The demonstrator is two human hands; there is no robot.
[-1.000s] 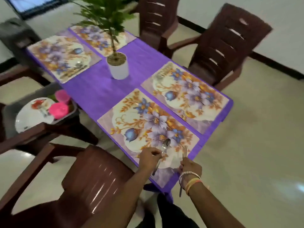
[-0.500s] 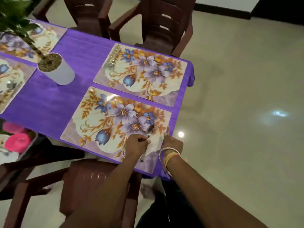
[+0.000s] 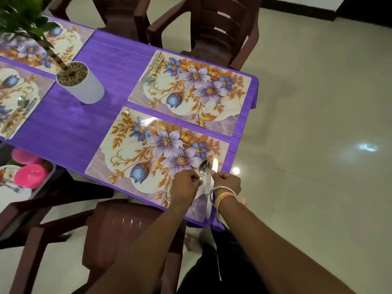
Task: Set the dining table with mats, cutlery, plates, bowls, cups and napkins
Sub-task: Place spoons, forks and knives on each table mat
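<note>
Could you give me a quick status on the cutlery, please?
Left hand grips spoon, right hand grips knife. Both over near mat. Nothing blocking.

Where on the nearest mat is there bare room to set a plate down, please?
The nearest mat is bare across its middle and left end. Its right end is crowded: left hand with spoon, right hand with knife.

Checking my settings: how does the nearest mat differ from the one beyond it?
On the near mat, the left hand holds a spoon and the right hand a knife; on the far mat the cutlery lies untouched. Near mat's cutlery is at its right end, far mat's at its left. Both share one floral print.
</note>
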